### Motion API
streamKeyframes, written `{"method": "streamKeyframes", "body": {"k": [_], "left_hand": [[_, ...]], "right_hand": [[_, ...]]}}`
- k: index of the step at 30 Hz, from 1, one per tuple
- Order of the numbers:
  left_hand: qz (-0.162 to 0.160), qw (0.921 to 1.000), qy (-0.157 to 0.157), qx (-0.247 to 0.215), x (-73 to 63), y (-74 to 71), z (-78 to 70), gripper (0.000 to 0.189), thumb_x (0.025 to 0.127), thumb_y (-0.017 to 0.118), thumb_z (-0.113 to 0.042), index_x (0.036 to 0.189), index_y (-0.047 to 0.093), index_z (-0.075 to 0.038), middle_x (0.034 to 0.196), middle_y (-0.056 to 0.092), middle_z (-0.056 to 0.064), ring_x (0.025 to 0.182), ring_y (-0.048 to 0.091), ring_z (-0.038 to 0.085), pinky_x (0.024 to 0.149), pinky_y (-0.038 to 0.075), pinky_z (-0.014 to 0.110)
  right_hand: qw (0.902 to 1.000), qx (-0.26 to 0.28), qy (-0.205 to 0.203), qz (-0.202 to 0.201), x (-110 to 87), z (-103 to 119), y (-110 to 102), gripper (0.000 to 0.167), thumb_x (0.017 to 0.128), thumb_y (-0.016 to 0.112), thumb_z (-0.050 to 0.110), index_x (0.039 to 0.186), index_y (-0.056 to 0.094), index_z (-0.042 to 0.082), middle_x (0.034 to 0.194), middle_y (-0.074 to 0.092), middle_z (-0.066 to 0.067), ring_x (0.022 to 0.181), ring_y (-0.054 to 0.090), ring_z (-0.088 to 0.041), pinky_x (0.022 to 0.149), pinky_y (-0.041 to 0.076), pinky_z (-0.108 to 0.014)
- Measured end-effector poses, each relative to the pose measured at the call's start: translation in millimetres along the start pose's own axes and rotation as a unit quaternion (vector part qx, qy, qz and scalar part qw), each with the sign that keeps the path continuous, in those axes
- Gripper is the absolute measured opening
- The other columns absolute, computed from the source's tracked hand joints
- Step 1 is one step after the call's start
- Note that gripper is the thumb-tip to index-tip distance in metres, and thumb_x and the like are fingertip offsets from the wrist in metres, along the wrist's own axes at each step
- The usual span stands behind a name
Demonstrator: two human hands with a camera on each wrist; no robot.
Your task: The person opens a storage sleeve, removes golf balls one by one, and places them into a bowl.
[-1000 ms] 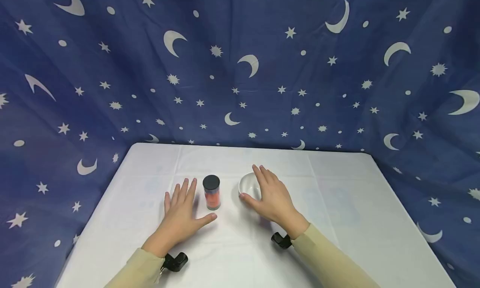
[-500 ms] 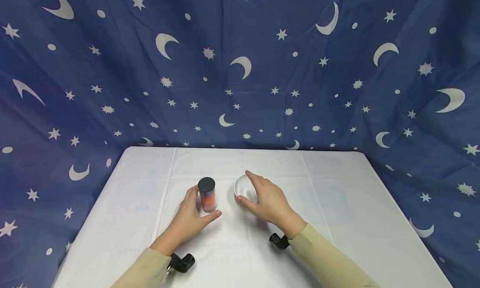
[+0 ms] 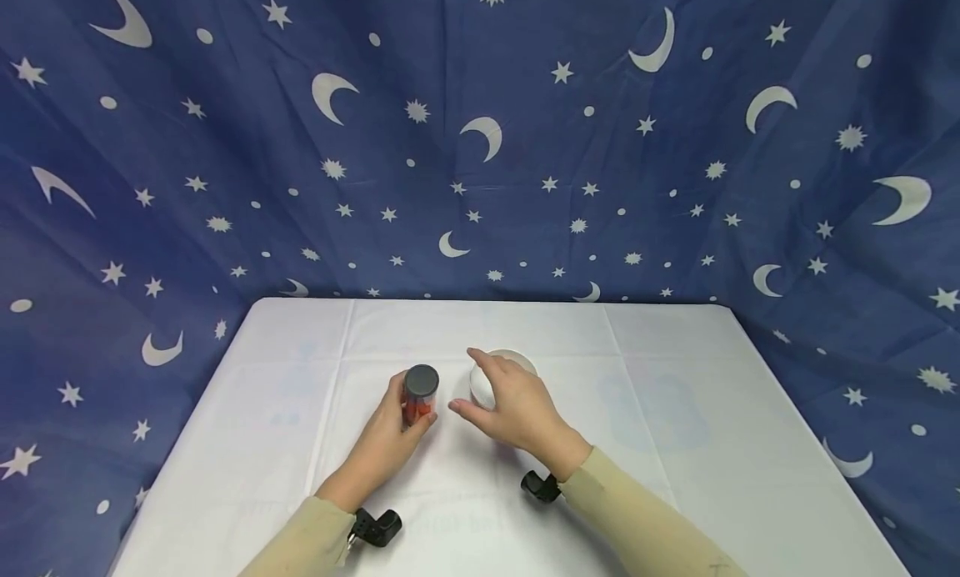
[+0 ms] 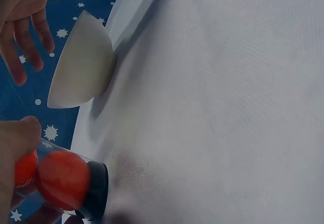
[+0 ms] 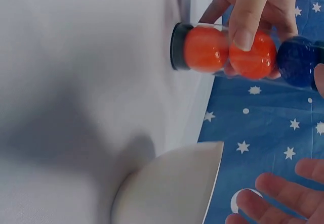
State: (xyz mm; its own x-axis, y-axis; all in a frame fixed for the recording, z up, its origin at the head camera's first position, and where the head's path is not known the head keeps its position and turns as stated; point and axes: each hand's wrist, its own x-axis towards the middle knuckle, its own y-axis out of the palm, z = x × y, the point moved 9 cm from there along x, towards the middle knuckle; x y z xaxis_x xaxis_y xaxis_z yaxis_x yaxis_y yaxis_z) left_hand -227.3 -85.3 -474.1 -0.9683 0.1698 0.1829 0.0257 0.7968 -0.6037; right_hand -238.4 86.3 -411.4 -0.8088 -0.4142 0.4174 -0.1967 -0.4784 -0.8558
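Note:
My left hand [image 3: 381, 439] grips a clear tube [image 3: 421, 396] with dark end caps. In the right wrist view, two orange balls [image 5: 205, 49] and a dark blue ball [image 5: 297, 62] are stacked inside the tube, with the left thumb across its side. A white bowl [image 3: 481, 391] stands on the table to the right of the tube. Over the bowl's near right side my right hand [image 3: 517, 406] is held with fingers spread and thumb apart, holding nothing. It hides part of the bowl in the head view; the left wrist view shows the bowl [image 4: 83, 64] from the side.
A white cloth covers the table [image 3: 675, 410]. Behind and beside it hangs a blue curtain [image 3: 525, 185] with moons and stars. Each wrist carries a small black camera, such as the left camera [image 3: 377, 527].
My left hand has moved right from beside the tube and closed its fingers round it. The tube's cap now leans nearer. My right hand has shifted slightly left, towards the tube.

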Motion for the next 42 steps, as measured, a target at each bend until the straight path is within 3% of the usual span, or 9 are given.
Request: {"method": "streamKeyframes", "body": {"k": [7, 15, 26, 32, 36, 42], "left_hand": [[-0.005, 0.9994, 0.030, 0.018, -1.5, 0.8, -7.9, 0.066, 0.086, 0.074, -0.017, 0.139, 0.034, -0.012, 0.120, 0.057, 0.012, 0.109, 0.056, 0.024, 0.094, 0.045, 0.045], [-0.021, 0.9943, 0.082, 0.065, -0.5, 3.4, -20.5, 0.059, 0.085, 0.076, -0.018, 0.133, 0.043, -0.012, 0.115, 0.055, 0.010, 0.101, 0.056, 0.023, 0.089, 0.047, 0.042], [-0.024, 0.9930, 0.091, 0.072, -2.2, 5.8, -17.2, 0.055, 0.084, 0.077, -0.017, 0.130, 0.049, -0.015, 0.121, 0.055, 0.008, 0.108, 0.055, 0.025, 0.092, 0.046, 0.043], [0.000, 0.9921, 0.089, 0.088, -2.6, 5.5, -16.7, 0.052, 0.084, 0.077, -0.023, 0.129, 0.051, -0.018, 0.120, 0.056, -0.001, 0.105, 0.055, 0.020, 0.090, 0.046, 0.041], [0.016, 0.9903, 0.093, 0.103, -6.0, 4.4, -19.9, 0.051, 0.085, 0.076, -0.022, 0.129, 0.051, -0.017, 0.120, 0.055, -0.001, 0.102, 0.055, 0.019, 0.090, 0.047, 0.039], [0.032, 0.9848, 0.099, 0.139, -16.0, -0.9, -26.9, 0.054, 0.085, 0.076, -0.023, 0.131, 0.051, -0.014, 0.116, 0.050, 0.003, 0.094, 0.055, 0.019, 0.088, 0.048, 0.039]], "right_hand": [[0.9991, 0.024, -0.029, -0.019, 1.7, 14, 0, 0.070, 0.081, 0.063, 0.064, 0.132, 0.054, 0.016, 0.111, 0.065, 0.001, 0.097, 0.062, -0.012, 0.077, 0.053, -0.033], [0.9936, 0.058, -0.080, -0.055, 3.4, 27, -5, 0.059, 0.080, 0.071, 0.055, 0.119, 0.061, 0.012, 0.108, 0.065, 0.002, 0.100, 0.062, -0.011, 0.081, 0.053, -0.031], [0.9892, 0.067, -0.115, -0.062, 1.0, 37, -8, 0.048, 0.083, 0.071, 0.046, 0.117, 0.063, 0.013, 0.101, 0.064, 0.006, 0.093, 0.060, -0.008, 0.076, 0.052, -0.026], [0.9864, 0.073, -0.133, -0.065, -4.6, 35, -10, 0.039, 0.083, 0.072, 0.040, 0.109, 0.064, 0.012, 0.097, 0.063, 0.006, 0.088, 0.059, -0.008, 0.075, 0.051, -0.024], [0.9872, 0.096, -0.120, -0.043, -7.2, 29, -11, 0.037, 0.082, 0.073, 0.037, 0.108, 0.065, 0.012, 0.099, 0.064, 0.006, 0.089, 0.061, -0.009, 0.079, 0.051, -0.022], [0.9837, 0.151, -0.087, 0.045, -11.7, 18, -6, 0.034, 0.084, 0.074, 0.033, 0.111, 0.066, 0.015, 0.102, 0.064, 0.009, 0.090, 0.063, -0.013, 0.084, 0.050, -0.021]]}}
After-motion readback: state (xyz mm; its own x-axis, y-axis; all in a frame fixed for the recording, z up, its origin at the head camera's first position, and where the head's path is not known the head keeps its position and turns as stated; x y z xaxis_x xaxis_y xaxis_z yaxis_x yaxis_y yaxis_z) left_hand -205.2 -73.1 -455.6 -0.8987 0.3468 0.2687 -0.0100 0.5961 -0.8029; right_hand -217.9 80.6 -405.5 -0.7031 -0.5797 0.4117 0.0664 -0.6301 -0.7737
